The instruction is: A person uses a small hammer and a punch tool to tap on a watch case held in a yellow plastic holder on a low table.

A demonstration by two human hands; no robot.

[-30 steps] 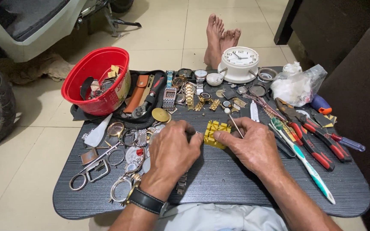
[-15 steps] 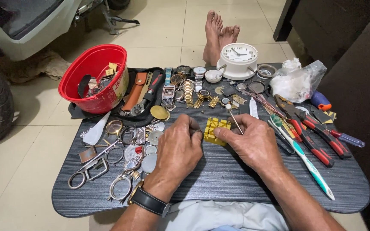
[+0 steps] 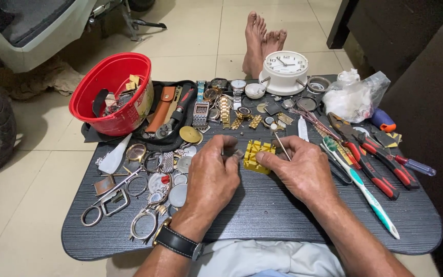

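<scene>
While both hands pinch at the yellow block (image 3: 258,155) mid-tray, left hand (image 3: 215,174) at 9 o'clock, right hand (image 3: 299,169) at 3, block looks light, rigid plastic; grip by side walls.

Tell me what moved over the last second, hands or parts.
Almost nothing. Both hands stay at the yellow block: the left hand pinches at its left edge, the right hand holds a thin tool over it. The red bowl, white clock and pliers lie as before.
</scene>
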